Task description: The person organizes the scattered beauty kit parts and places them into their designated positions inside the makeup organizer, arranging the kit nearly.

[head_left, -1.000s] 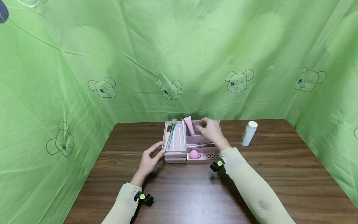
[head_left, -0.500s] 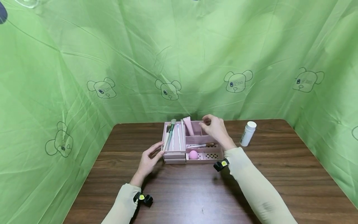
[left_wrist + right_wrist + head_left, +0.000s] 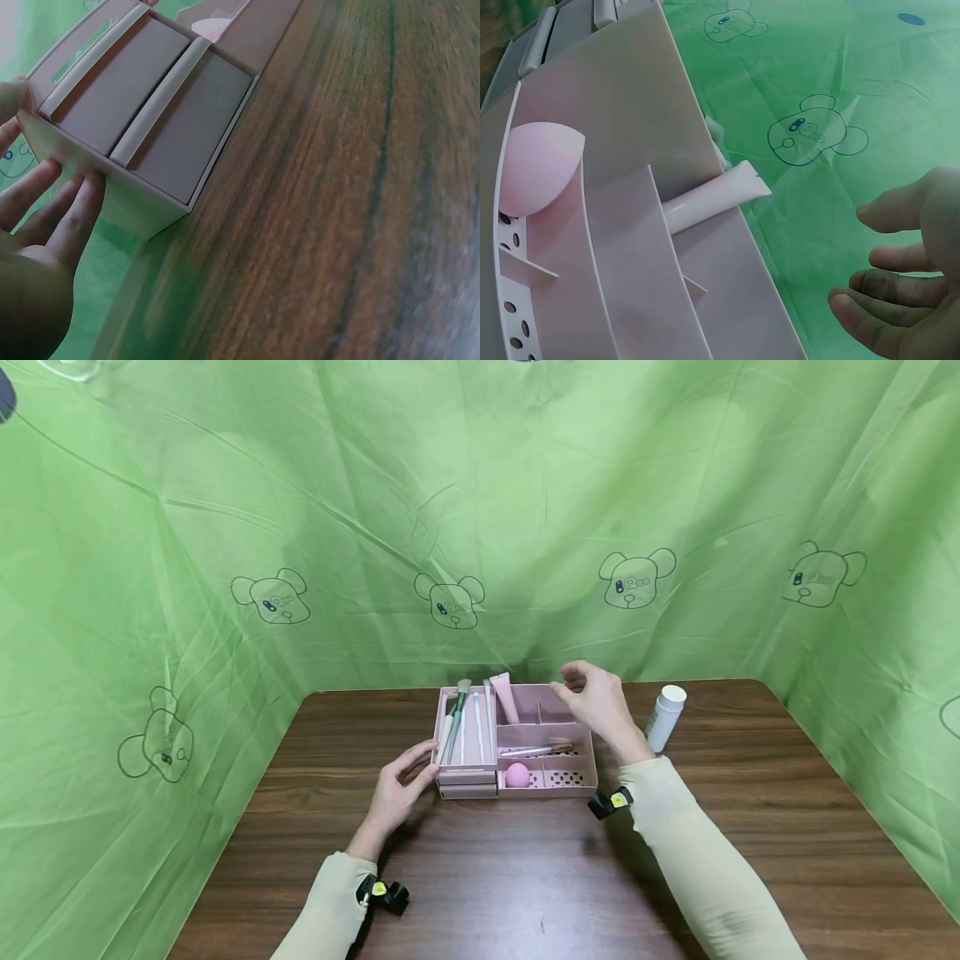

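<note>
A pink desktop organizer with drawers on its left stands at the back of the table. My left hand touches its left side; in the left wrist view, extended fingers rest against the side wall beside the two drawers. My right hand hovers over the organizer's back right corner, loosely bent and holding nothing. A pink squeeze tube leans upright in the rear compartment. Makeup brushes lie in the top left tray, and a pink makeup sponge sits in the front compartment.
A white bottle with a white cap stands right of the organizer, close to my right wrist. A slim brush lies in the middle compartment. Green cloth hangs behind the wooden table.
My right hand has moved right and slightly up, away from the tube and from over the rear compartment. The left hand stays at the organizer's side.
</note>
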